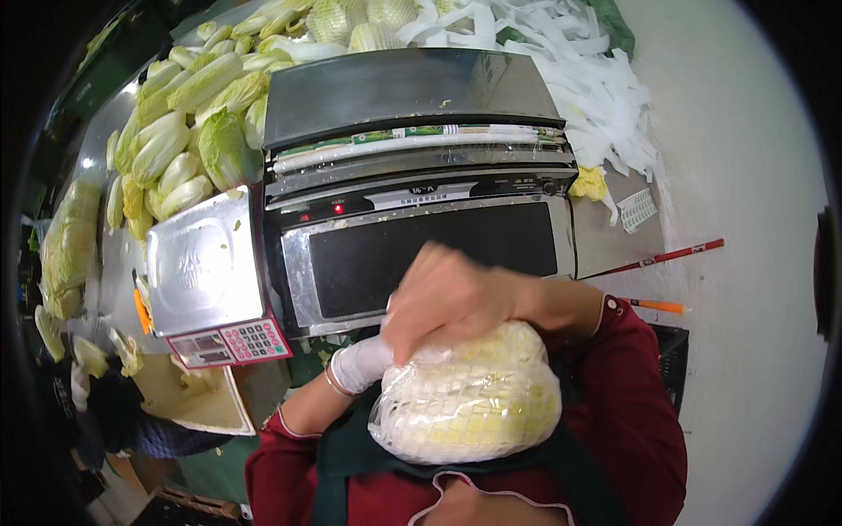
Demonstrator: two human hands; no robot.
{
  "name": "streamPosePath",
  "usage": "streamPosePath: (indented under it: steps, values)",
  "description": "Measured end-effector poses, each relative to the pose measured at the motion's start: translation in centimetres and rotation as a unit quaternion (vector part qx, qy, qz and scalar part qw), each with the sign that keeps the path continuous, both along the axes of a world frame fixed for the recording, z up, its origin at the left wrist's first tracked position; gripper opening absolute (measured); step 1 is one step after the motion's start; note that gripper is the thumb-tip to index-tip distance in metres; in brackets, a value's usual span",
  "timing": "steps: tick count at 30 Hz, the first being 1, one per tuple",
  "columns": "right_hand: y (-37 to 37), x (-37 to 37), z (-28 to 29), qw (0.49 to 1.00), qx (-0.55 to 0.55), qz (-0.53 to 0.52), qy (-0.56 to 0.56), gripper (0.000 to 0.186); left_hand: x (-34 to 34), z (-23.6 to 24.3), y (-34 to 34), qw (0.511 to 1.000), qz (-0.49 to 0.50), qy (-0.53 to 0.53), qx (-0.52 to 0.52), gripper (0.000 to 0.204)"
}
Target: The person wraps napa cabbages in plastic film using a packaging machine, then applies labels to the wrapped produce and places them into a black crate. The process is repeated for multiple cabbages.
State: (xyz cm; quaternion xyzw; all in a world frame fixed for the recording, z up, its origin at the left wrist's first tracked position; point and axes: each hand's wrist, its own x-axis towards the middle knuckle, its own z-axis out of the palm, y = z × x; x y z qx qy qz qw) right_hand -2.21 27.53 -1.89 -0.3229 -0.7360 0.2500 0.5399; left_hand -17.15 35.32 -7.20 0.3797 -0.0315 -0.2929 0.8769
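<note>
A metal worktop (624, 250) spreads across the upper part of the frame, and on it a broad wrapping machine (417, 92) fills the upper centre, its black plate (517, 237) facing the person. A heap of Chinese cabbages (197, 96) covers the upper left, while loose white netting (583, 101) lies tangled at the upper right. A scale (210, 254) with a shiny tray and a red-edged keypad stands just left of the machine.

The wrapped cabbage (474, 403) — in white net under clear film — is at the lower centre of the frame, close against the person's chest. The left hand (361, 365), in a pale glove, touches its upper left end; its fingers are mostly hidden, so I cannot tell how they grip. The right hand (445, 294) crosses above that same end, blurred, with fingers curled in — whether they pinch the film I cannot tell.

A thin red stick (671, 255) pokes out at right centre, below a small label sheet (638, 210). Smallest, a red light (338, 209) glows on the machine's front.
</note>
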Motion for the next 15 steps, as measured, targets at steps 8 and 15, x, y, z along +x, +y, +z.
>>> streamPosePath:
  steps: [8,15]
  values:
    - [-5.1,-3.1,-5.3,0.814,-0.448,0.103,0.356,0.016,-1.6,0.0,7.8,0.910,-0.127,-0.037,0.393,0.041]
    - [-11.3,-7.4,-10.3,0.826,-0.377,0.017,0.418,0.048,-1.2,-0.6,4.0,0.911,0.083,-0.253,0.316,0.077]
